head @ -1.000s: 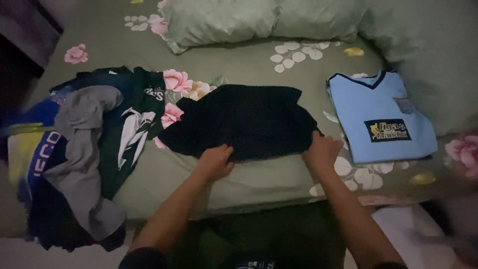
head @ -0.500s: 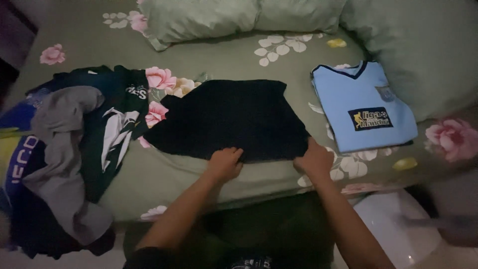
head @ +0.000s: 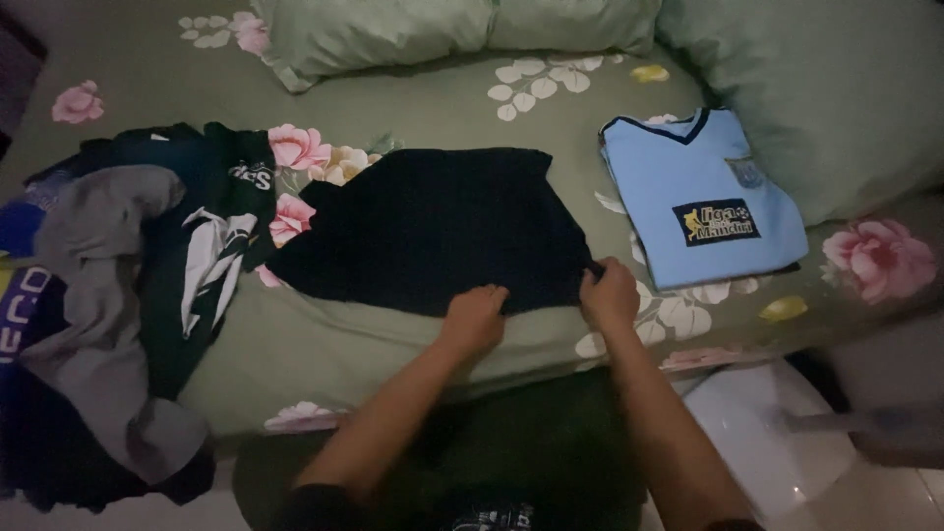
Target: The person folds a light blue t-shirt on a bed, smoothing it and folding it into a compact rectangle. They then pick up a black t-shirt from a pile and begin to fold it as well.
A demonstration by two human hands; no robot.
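Here, dark shirt (head: 433, 226) flat, long axis across the bed, near hem pinched by left hand (head: 474, 319) and right hand (head: 610, 295).

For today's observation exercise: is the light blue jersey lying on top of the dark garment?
No, the light blue jersey lies beside the dark garment, apart on the bedsheet.

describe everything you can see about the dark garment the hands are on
The dark garment is black or very dark navy, of soft fabric, with no print visible. It lies flat, partly folded into a rough rectangle, one part jutting toward the clothes pile, on the green floral bedsheet. The left hand presses its near edge; the right hand pinches its near right corner. It lies apart from the folded light-blue shirt.
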